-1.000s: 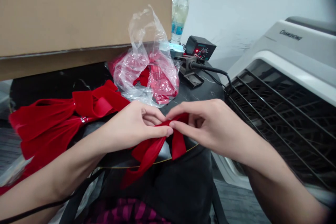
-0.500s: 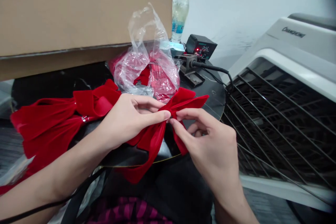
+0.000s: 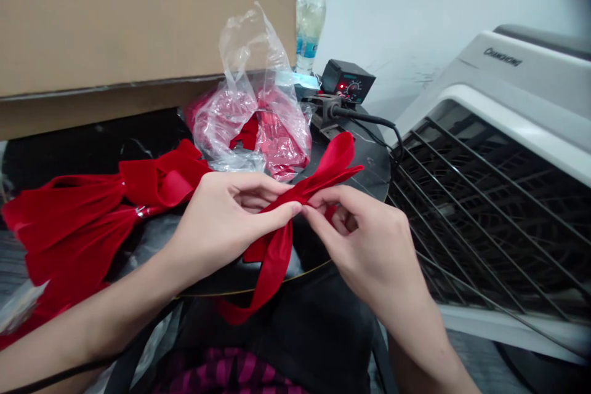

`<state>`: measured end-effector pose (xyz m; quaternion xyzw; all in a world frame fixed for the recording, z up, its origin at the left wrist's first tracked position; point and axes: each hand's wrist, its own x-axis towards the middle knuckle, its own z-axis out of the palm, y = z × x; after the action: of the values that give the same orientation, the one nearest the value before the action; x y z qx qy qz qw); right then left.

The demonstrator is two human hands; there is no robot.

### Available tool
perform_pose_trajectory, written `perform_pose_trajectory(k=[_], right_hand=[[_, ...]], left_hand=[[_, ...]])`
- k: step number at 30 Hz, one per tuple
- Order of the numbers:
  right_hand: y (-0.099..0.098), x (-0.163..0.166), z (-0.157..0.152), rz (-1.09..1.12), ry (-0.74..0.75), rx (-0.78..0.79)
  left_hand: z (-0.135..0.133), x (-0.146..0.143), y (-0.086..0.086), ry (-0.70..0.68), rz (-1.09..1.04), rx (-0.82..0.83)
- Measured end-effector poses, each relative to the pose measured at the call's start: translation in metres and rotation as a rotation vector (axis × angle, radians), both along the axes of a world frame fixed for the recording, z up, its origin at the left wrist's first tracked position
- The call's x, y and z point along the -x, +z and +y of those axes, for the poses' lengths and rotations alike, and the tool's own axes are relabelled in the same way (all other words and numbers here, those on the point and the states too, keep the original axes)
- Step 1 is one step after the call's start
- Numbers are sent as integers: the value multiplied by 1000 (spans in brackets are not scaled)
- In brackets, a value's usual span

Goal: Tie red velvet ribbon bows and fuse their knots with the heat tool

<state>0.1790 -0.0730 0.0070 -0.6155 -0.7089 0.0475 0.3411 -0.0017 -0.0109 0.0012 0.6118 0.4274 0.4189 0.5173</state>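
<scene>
Between my two hands is a red velvet bow (image 3: 335, 163), its loops pointing up to the right and a long tail hanging past the table edge. My left hand (image 3: 240, 206) is closed on the bow's gathered middle, thumb on top. Thumb and forefinger of my right hand (image 3: 364, 225) pinch at the same middle from the right. What lies right between the fingertips is hidden. To the left, a bundle of red velvet bows (image 3: 83, 209) with shiny bands at their gathers lies on the table and hangs over its edge.
A clear plastic bag (image 3: 249, 117) with red pieces stands on the round black table (image 3: 115, 141). Behind are a large cardboard box (image 3: 148, 18), water bottles (image 3: 311, 28) and a black control box (image 3: 348, 82) with a cable. A grilled white appliance (image 3: 498, 111) stands at right.
The bow has turned in my fingers, its loops now standing higher and narrower toward the upper right. Both hands keep their grip at the middle. The whole view has shifted slightly.
</scene>
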Motion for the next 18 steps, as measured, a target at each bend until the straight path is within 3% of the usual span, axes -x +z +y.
perform_pose_trajectory(k=[3, 6, 8, 10, 13, 18], right_hand=[[-2, -12, 3, -193, 120, -121], [-3, -32, 13, -487, 383, -309], [-6, -39, 19, -516, 443, -401], [-8, -34, 21, -357, 333, -431], [-12, -11, 15, -107, 153, -346], [-16, 23, 11, -22, 77, -254]], left_hand=[[5, 3, -2, -66, -81, 149], [10, 3, -4, -146, -194, 377], [11, 1, -5, -117, -221, 403], [11, -1, -5, -16, -214, 298], [10, -3, -6, 99, -190, 149], [9, -2, -3, 170, -128, 70]])
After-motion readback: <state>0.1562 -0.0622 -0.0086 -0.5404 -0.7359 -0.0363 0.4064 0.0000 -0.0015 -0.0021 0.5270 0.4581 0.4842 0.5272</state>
